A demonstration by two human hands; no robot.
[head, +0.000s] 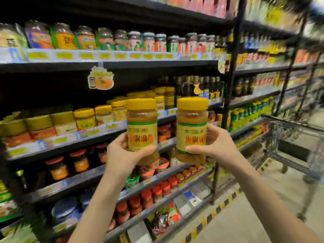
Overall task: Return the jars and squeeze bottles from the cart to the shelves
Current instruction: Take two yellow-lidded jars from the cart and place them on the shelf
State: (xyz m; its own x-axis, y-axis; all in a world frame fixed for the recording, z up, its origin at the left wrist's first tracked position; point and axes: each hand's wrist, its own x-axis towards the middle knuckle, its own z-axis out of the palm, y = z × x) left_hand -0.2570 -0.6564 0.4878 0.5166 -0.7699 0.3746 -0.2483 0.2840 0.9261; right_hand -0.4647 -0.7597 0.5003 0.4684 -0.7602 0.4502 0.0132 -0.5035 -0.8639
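I hold two matching yellow-lidded jars of brown paste upright in front of the shelves. My left hand [122, 153] grips the left jar [142, 127] around its lower half. The right jar [192, 125] is gripped the same way by my right hand [213, 144]. Both jars float level with the second shelf [98, 132], where a row of similar yellow-lidded jars [103, 114] stands behind them. The wire cart [296, 142] stands on the floor at the right.
Glass jars [105, 40] line the top shelf. Red-lidded jars [77, 161] and packets fill the lower shelves. Dark bottles [203, 86] stand at the second shelf's right end. A black upright post [228, 102] divides the shelving. A yellow-black striped line [217, 211] marks the floor.
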